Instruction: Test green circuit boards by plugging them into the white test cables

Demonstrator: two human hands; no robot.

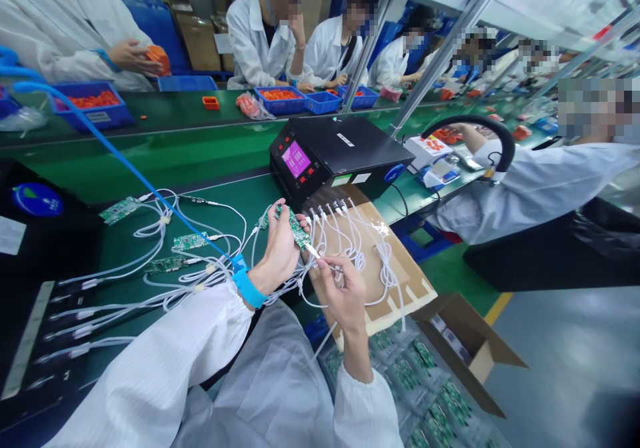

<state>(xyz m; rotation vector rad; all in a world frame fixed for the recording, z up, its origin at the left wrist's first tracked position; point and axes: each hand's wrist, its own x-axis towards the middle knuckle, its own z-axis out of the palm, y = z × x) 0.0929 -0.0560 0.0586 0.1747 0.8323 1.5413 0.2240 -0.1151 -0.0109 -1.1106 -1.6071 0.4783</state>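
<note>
My left hand (281, 247), with a blue strap (249, 288) around its wrist, holds a green circuit board (299, 235) tilted over the bench. At the board's lower end sits a white cable plug (313, 251). The fingers of my right hand (345, 288) are closed on that plug; whether it is fully seated cannot be made out. Left of my hands, more circuit boards (191, 241) lie on the green bench with white cables attached. Behind the held board stands a black tester (345, 148) with a lit purple screen (297, 160).
White cables (360, 258) spread over a cardboard sheet (370, 288). Trays of circuit boards (415, 368) lie below right, beside an open carton (470, 348). A black device (37, 235) stands at left. Co-workers in white coats sit along a conveyor (200, 141) with blue bins (280, 105).
</note>
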